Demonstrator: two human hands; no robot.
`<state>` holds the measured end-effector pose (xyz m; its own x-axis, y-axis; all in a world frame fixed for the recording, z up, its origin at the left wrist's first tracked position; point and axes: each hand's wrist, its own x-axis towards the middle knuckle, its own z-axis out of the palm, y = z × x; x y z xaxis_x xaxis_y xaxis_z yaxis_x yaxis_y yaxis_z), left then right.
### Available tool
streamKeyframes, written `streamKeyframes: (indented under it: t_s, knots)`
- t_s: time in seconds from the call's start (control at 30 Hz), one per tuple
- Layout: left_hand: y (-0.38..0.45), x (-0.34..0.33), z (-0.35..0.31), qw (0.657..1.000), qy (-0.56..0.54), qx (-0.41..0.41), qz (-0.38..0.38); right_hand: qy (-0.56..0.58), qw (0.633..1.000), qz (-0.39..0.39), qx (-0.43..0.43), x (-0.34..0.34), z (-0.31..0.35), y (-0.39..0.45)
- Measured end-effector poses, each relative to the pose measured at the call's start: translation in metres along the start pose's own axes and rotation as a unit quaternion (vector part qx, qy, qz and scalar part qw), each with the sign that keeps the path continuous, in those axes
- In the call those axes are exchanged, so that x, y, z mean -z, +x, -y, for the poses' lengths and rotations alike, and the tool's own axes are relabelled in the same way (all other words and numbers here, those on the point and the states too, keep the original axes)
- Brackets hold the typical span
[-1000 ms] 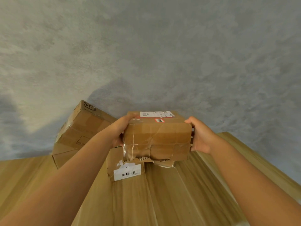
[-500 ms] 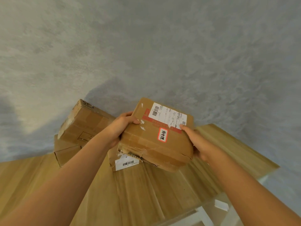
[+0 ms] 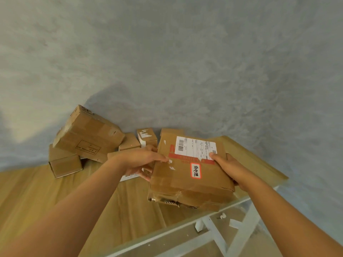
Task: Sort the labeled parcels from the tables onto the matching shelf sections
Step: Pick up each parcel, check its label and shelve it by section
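Parcel point(image 3: 191, 175), a battered brown cardboard box, is held up in both hands above the right end of a light wooden table point(image 3: 42, 197). Its top face tilts toward the camera, showing a white shipping label w/ barcode point(image 3: 195, 148) over a red printed band, and below that a small red-bordered sticker w/ handwritten characters point(image 3: 196, 170). The near bottom edge is crushed and torn.

Left hand point(image 3: 141, 163) grips the box's left side, thumb lying along the top face, fingers curled under the edge. Right hand point(image 3: 227, 166) grips the right side, thumb pressed on the label corner, fingers wrapped beneath, out of sight.

Behind, against a grey plaster wall point(image 3: 167, 62), more parcels wait on the table: a large box point(image 3: 87, 134) leaning on a smaller box point(image 3: 65, 164) at the left, plus a cluster of small boxes point(image 3: 138, 141) between the big one and the held parcel. A white barcode label point(image 3: 130, 177) shows just below the left wrist. White table frame point(image 3: 213, 230) is visible at the lower right.

Progress, as a judgement: this parcel is picked up, its label apparently being read; no shelf is in view, so placing it is not yet done. Several parcels remain, approx. five or more, so most of the sorting visible here is left.
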<state>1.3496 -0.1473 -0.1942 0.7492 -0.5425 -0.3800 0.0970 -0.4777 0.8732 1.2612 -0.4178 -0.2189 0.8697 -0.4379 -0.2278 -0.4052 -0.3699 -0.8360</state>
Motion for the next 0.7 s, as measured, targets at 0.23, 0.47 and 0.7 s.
streamKeyframes:
  t_s: [0.23,0.47,0.7]
  knots:
    - [0.004,-0.051,0.022,0.991,0.02,0.094,-0.092,-0.033,0.998,0.035,0.036,-0.002,-0.02,-0.015]
    - [-0.01,-0.071,0.03,0.976,-0.05,0.104,-0.183,-0.024,0.994,-0.005,0.105,-0.011,-0.025,-0.015]
    - [-0.005,-0.086,0.025,0.966,0.002,0.133,-0.22,-0.113,0.982,-0.15,0.035,-0.006,-0.049,-0.026]
